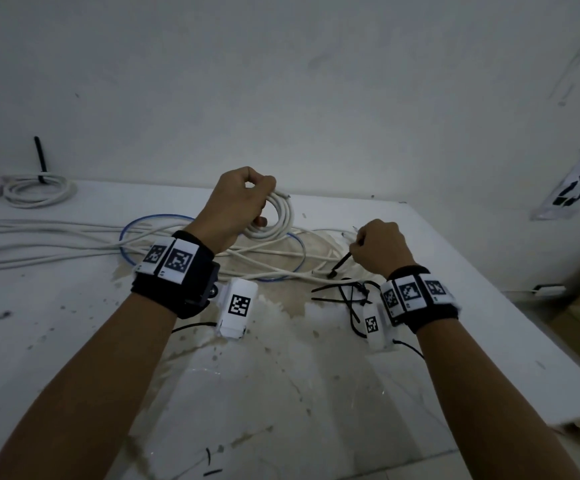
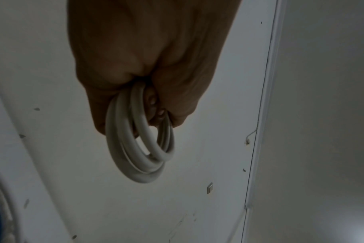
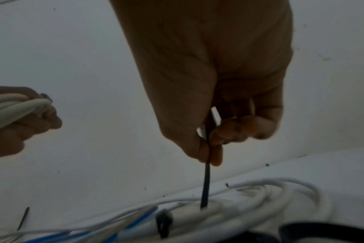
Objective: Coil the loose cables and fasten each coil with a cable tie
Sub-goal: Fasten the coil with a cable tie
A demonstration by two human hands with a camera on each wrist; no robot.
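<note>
Both forearms reach forward over the table, bare, each with a black wrist band carrying white marker tags. The left hand (image 1: 236, 206) is raised higher and further forward than the right, its back turned to the head camera, wrist bent slightly. Its fingers (image 2: 154, 105) are curled tight round a coil (image 2: 139, 148), thumb closing from the other side. The right hand (image 1: 382, 249) sits lower and nearer, knuckles up, fist loosely closed. Its thumb and forefinger (image 3: 216, 154) pinch a tie (image 3: 205, 185) that hangs down from the grip; the other fingers are folded into the palm. The two hands are apart, not touching.
</note>
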